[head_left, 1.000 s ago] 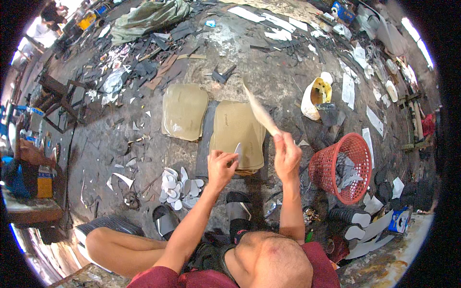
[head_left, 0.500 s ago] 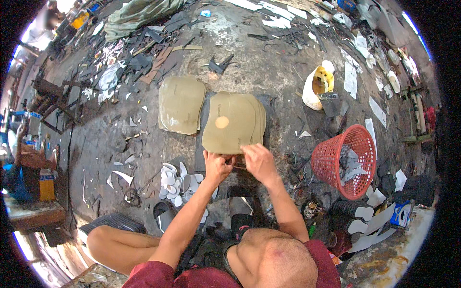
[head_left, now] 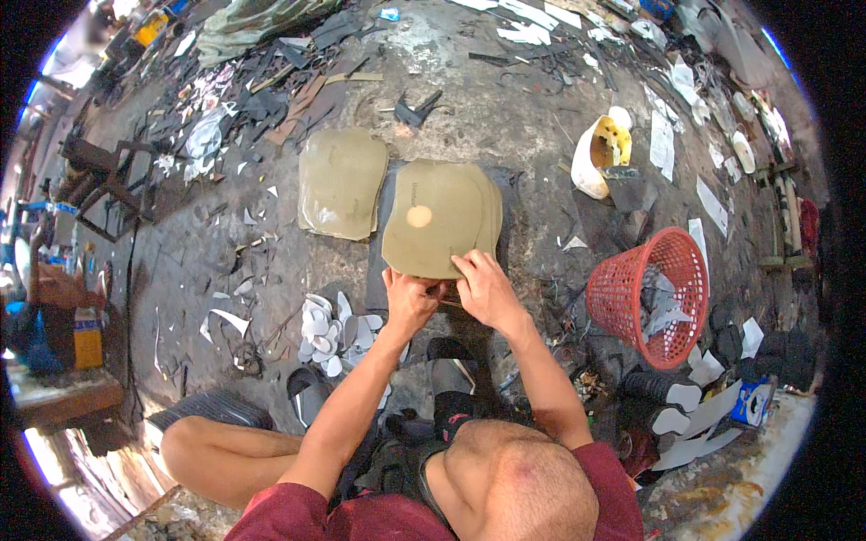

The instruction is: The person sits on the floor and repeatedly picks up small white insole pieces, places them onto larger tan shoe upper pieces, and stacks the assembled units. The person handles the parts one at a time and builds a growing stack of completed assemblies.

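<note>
A stack of tan, rounded sheets [head_left: 442,216] lies on a dark mat on the floor in front of me, a paler round patch at its middle. My right hand [head_left: 484,290] rests on the stack's near edge, fingers pinching and pressing it down. My left hand [head_left: 410,302] is clenched in a fist right beside it at the same edge, apparently around a small blade that is mostly hidden. A second tan sheet [head_left: 341,183] lies flat just left of the stack. My bare knees and legs fill the lower part of the view.
A heap of small white cut-out pieces [head_left: 334,329] lies left of my left forearm. A red mesh basket [head_left: 631,288] with scraps stands at the right. A yellow-and-white container [head_left: 600,153] sits beyond it. Dark offcuts and white scraps litter the floor all round.
A second ago my right hand held a long pale strip up in the air. Both hands have since come down to the tan stack's near edge, and the strip is gone from my hand.
</note>
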Tool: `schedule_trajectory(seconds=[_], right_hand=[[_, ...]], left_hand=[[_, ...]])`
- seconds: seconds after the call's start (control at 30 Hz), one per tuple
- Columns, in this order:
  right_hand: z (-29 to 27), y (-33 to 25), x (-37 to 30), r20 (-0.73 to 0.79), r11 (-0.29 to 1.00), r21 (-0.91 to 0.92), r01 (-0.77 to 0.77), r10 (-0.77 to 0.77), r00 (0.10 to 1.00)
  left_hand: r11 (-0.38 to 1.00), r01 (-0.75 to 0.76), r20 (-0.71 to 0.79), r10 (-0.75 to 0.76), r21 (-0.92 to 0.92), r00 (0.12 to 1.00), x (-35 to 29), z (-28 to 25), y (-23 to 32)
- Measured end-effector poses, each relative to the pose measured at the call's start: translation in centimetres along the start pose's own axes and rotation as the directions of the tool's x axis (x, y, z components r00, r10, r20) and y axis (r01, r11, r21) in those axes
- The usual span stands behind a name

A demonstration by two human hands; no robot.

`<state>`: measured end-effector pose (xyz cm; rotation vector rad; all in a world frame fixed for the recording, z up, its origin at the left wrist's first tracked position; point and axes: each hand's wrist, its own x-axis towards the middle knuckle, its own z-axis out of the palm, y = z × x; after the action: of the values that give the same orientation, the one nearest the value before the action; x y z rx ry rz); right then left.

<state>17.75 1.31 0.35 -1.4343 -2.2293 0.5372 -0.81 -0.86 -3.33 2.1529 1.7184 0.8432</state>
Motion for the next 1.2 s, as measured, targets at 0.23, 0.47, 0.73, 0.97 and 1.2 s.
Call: schedule_trajectory(seconds=[0.23,0.47,0.73,0.97,1.2], right_hand=[[-2.0,1.0,3.0,0.206,0.986,0.122,-0.112,0.085,0.975],[-1.1,-2.0,-1.7,-0.012,0.983,-0.183,-0.014,0.012,1.000],[-1.4,-2.3,-0.3,0.085,0.175,0.915,-0.364,0.797,0.598],[-1.8,-1.9,-2.6,0.353,-0.461,0.875,-0.146,0.403,0.844],[-3.4,-4.9,-0.8,0.161,-0.378,0.924,-0.050,0.266,0.951]], left_hand=[[0.969,-0.029,-0.099,0.055,0.247,0.994,-3.1,-0.6,4.6],[0.327,0.613,0.008,-0.878,-0.720,0.479,-1.6,-0.1,2.3],[0.366,0.336,0.063,-0.590,-0.868,0.805,1.4,-3.5,5.0],[-0.421,0.473,0.631,-0.456,-0.774,0.628,0.3,-6.9,5.4],[-0.179,0.485,0.509,-0.457,-0.856,0.729,2.2,-8.3,3.8]])
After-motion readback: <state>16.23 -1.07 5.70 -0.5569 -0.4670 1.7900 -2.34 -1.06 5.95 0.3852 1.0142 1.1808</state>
